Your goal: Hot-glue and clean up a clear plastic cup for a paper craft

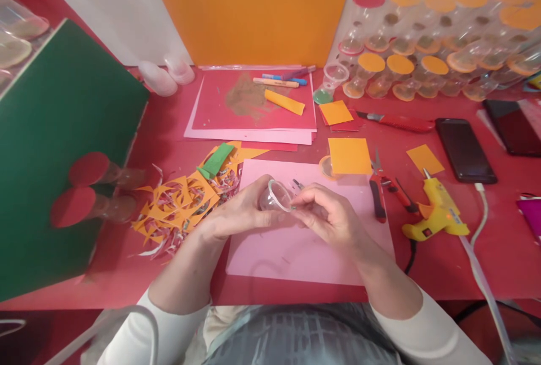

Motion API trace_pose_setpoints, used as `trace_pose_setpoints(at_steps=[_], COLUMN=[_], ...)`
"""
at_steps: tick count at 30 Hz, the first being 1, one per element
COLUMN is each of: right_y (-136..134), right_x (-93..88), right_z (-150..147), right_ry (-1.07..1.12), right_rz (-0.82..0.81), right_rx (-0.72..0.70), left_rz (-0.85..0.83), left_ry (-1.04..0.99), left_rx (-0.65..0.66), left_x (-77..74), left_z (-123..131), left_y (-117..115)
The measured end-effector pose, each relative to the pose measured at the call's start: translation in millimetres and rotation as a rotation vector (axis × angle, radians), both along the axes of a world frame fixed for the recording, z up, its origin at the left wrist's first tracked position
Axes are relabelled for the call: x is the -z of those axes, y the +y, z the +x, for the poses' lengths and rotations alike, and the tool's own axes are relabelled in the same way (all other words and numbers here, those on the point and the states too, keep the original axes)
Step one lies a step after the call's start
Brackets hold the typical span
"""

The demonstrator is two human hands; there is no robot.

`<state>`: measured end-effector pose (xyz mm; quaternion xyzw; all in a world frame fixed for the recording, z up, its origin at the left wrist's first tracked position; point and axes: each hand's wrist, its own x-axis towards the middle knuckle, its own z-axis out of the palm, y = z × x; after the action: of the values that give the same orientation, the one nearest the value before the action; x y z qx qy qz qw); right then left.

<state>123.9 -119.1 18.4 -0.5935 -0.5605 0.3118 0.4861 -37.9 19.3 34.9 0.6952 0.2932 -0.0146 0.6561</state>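
Over the upper part of the pink rectangular paper sheet (296,252), a small clear plastic cup (276,196) is held on its side between both hands. The left hand (239,213) is closed around its base and wall, and the right hand (327,216) is pinched at its rim, so both hands are clamped on it. A thin metal tip (298,185) is seen just beyond the cup; what it belongs to cannot be told. Left of the sheet a heap of orange paper offcuts (177,207) is spread. Right of it red-handled scissors (378,196) and a yellow glue gun (437,216) are laid. At its far right corner an orange paper square (349,155) is placed. The sheet is carried by the red surface (465,252).
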Motion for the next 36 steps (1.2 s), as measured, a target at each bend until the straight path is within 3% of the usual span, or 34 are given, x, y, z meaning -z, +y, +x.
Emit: trace_pose_setpoints(at_steps=[7,12,18,30,36], right_y=[0,2,2,0,0], right_x=[-2.7,-2.0,2.8,-3.9,-5.4], right_z=[-2,-7,-10,-6,0], right_ry=[-0.108,-0.323,-0.404,-0.016,0.156], right_rz=[0.107,0.205,0.221,-0.077,-0.107], right_rx=[0.005,0.101,0.117,0.045,-0.042], left_rz=[-0.048,-0.047,-0.073,-0.032,-0.014], left_ry=[0.000,-0.006,-0.028,-0.057,-0.026], left_rx=[0.027,0.033,0.064,0.127,0.093], left_x=[-4.0,-6.3,-7.3,-10.5,-10.9], left_z=[2,4,2,5,3], left_y=[-4,-7,-7,-5,-2])
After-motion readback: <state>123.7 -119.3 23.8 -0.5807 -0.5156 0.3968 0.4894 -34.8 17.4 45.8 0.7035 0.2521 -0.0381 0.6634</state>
